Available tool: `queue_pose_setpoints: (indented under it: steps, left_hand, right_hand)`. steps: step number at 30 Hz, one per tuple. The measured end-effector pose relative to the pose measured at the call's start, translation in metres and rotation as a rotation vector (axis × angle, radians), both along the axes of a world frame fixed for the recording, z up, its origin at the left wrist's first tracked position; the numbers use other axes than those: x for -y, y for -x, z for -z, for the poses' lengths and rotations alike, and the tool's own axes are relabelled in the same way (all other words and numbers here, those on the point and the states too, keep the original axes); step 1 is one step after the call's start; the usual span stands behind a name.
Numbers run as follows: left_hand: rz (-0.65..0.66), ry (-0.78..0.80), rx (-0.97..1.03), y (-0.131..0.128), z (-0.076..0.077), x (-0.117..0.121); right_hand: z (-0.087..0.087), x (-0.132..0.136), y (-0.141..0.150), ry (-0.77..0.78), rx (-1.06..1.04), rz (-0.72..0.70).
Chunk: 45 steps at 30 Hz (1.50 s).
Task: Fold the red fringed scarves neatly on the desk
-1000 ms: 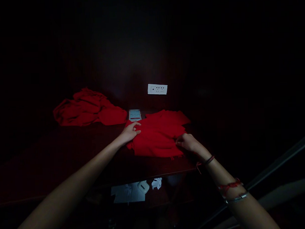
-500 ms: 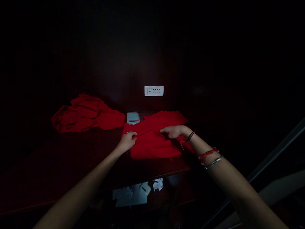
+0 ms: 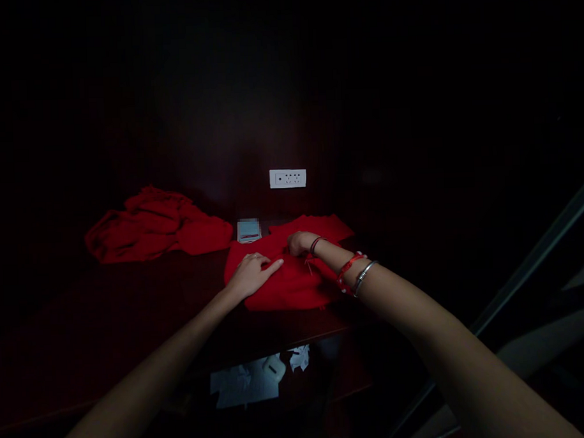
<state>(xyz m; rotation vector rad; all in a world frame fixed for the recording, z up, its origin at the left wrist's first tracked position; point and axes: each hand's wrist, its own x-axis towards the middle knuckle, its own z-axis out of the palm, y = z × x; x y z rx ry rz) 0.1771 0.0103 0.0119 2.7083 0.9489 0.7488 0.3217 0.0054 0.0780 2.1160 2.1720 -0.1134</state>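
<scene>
Dark tabletop holding red cloth

Behind it, a dim wall is carrying a white socket panel. Leftward, a crumpled red heap is sitting; a pale-screened phone is lying at the cloth's far edge. Spread-fingered, the left hand is resting on the cloth; the right hand is lying curled there, any grip hidden. Shallow creases are marking the fabric.
</scene>
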Motion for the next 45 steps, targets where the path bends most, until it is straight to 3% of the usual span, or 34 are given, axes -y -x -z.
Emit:
queue_pose_setpoints:
  steps: [4, 8, 14, 18, 24, 28, 32, 39, 43, 45]
  left_hand:
    - [-0.111, -0.024, -0.029, -0.014, -0.001, 0.004]
    - [-0.155, 0.04, 0.018, -0.015, 0.002, -0.002]
    - [-0.196, 0.164, -0.028, -0.004, -0.001, -0.009]
    - [-0.205, 0.193, -0.064, -0.001, -0.003, -0.006]
    - [-0.206, 0.276, 0.033, 0.0, -0.002, -0.002]
    - [-0.049, 0.358, 0.256, 0.002, -0.001, -0.006]
    - [0.114, 0.675, 0.512, 0.009, -0.007, -0.01]
    - [0.199, 1.143, 0.719, 0.018, -0.019, -0.006]
    - [0.304, 1.272, 0.703, 0.013, -0.015, 0.001]
    - [0.337, 1.301, 0.662, 0.01, -0.012, 0.006]
  right_hand:
    - [-0.002, -0.005, 0.004, 0.126, 0.081, 0.083]
    - [-0.005, 0.003, -0.011, 0.161, 0.073, 0.102]
    - [-0.006, 0.034, -0.027, 0.026, 0.01, 0.128]
    - [0.0, 0.051, -0.019, -0.068, -0.06, 0.123]
    - [0.014, 0.058, -0.002, -0.104, -0.037, 0.138]
    - [0.008, 0.061, -0.003, -0.115, -0.041, 0.178]
    - [-0.017, 0.066, -0.016, -0.144, -0.058, 0.163]
    - [-0.063, 0.1, -0.071, -0.235, -0.075, 0.239]
    - [-0.061, 0.131, -0.123, -0.427, -0.095, 0.481]
    - [-0.052, 0.14, -0.138, -0.296, -0.015, 0.546]
